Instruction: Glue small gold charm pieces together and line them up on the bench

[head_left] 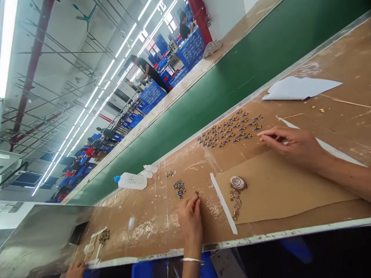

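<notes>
My left hand, with a silver bangle on the wrist, is closed in a pinch. At its fingertips is a small dark metal piece. A small pile of blue-and-gold pieces lies just beyond that hand. On the right, my right hand hovers over the table with thumb and fingers pinched together; whatever is between them is too small to make out. Just left of its fingertips, several rows of small blue-and-gold parts lie spread on the brown tabletop. Between my hands, a round lid-like dish of brownish paste sits on cardboard.
White plastic bottles stand near the green conveyor belt. White paper lies at the far right. Another person's hand rests at the lower left, near a dark pile of pieces. Co-workers and blue crates are behind.
</notes>
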Action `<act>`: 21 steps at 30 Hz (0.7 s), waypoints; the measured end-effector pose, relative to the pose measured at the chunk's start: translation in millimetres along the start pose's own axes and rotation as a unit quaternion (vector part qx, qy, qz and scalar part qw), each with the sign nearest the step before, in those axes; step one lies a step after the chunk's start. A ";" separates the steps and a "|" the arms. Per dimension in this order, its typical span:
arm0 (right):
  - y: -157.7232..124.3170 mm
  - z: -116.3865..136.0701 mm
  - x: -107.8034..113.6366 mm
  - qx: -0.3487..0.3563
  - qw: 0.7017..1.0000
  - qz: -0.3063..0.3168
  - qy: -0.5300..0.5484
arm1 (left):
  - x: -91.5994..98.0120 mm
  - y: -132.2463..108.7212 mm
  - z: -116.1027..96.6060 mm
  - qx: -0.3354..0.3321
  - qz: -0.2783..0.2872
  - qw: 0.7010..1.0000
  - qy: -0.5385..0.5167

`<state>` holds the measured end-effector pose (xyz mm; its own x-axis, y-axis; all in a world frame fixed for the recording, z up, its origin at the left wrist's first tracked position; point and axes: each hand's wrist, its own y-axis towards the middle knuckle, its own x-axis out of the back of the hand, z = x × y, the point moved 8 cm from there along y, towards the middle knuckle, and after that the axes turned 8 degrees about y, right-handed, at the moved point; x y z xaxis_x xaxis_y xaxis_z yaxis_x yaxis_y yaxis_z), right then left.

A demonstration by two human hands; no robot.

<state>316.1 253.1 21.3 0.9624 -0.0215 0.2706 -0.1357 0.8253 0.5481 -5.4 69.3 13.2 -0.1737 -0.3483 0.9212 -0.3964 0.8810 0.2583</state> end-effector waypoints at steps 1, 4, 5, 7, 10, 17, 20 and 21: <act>-0.2 0.2 0.0 -0.001 1.000 0.001 0.000 | -1.2 -1.7 -1.8 -0.006 -0.006 1.000 0.012; -0.4 -2.2 0.5 -0.011 1.000 -0.006 0.000 | -4.4 -2.5 -6.5 -0.022 -0.020 0.998 0.054; -0.3 -3.3 0.4 -0.014 1.000 -0.007 0.000 | -5.5 -2.0 -7.7 -0.026 -0.022 0.997 0.068; 0.0 -5.0 0.5 -0.017 1.000 -0.011 0.000 | -7.3 -0.8 -9.9 -0.031 -0.023 0.995 0.093; 0.6 -6.8 0.7 -0.021 1.000 -0.013 0.005 | -8.1 1.3 -13.5 -0.036 -0.024 0.992 0.119; 2.4 -5.9 0.9 -0.010 1.000 -0.007 0.025 | -16.5 14.6 -5.6 -0.002 0.057 0.991 0.118; 3.2 -4.0 2.6 -0.001 1.000 -0.013 0.025 | -16.2 17.4 -4.6 -0.001 0.092 0.992 0.083; 3.4 -3.4 2.7 0.001 1.000 -0.012 0.022 | -16.2 16.7 -6.1 -0.002 0.110 0.992 0.065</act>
<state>319.1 257.8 21.2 0.9750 -0.0168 0.2215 -0.1122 0.8234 0.5563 -3.8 91.6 4.4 -0.1377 -0.1038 0.9850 -0.3587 0.9322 0.0481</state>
